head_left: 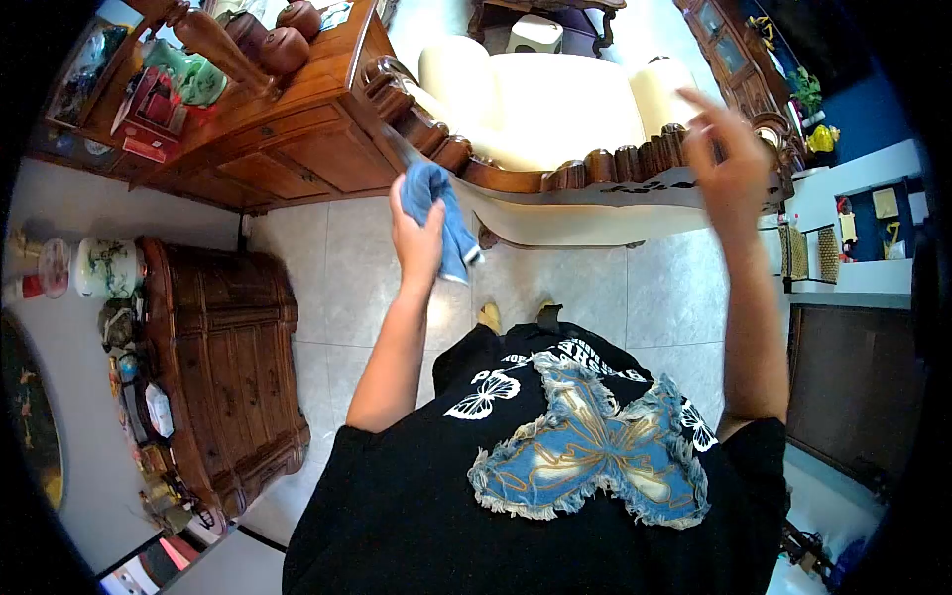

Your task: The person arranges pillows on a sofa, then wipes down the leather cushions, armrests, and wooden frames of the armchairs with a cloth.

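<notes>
A folded blue cloth (428, 203) hangs from my left hand (416, 236), whose fingers and thumb are wrapped round it, near the left end of the sofa's carved wooden back rail (600, 171). Over the right end of that rail, my right hand (732, 164) is raised with its fingers apart and nothing in them; it is slightly blurred. The sofa has cream cushions (565, 99) beyond the rail.
A wooden cabinet (327, 154) with jars and a green ornament (198, 79) stands at the upper left. Left of me is a dark wooden chest (223, 367). Beyond the sofa is a tissue box (535, 36). White shelving (873, 164) lines the right.
</notes>
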`<state>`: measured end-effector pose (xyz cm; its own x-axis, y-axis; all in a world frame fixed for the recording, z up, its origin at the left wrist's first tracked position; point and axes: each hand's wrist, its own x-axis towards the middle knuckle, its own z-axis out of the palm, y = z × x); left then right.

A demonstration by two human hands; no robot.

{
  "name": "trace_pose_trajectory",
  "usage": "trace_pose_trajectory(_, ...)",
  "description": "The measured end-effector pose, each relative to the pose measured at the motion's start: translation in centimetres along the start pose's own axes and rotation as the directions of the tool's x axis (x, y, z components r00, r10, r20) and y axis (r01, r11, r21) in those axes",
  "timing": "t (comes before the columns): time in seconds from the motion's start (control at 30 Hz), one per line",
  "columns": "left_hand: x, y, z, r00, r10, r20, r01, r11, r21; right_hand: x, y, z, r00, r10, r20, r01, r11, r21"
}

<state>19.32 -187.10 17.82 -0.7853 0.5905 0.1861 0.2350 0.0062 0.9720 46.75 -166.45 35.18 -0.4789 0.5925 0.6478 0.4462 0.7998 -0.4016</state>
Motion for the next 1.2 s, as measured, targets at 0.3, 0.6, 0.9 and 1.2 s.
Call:
trace_pose_trajectory(0.3,3.1,-2.3,5.8,0.93,0.173,0.323,-0.366,0.379,0.85,5.1,7.0,1.0,0.833,0.377,0.405,-0.065,0.794,-0.605)
trace_pose_trajectory(0.6,0.1,-0.3,-1.1,0.989,-0.067,0.129,-0.093,0.392,0.915,3.5,1.9,2.4,0.965,0.214,0.149,-0.068,0.757,-0.65)
trace_pose_trajectory(0.9,-1.8,1.5,4.1,0.884,0.174,0.434,-0.462,0.462,0.757,3.3,1.6,2.1,0.924,0.32,0.21,-0.135,0.787,-0.602)
trace_pose_trajectory(1.2,6.0,4.5,-4.8,0.915,0.302,0.267,-0.381,0.427,0.82,2.8,2.2,1.5,0.946,0.285,0.157,-0.127,0.767,-0.629)
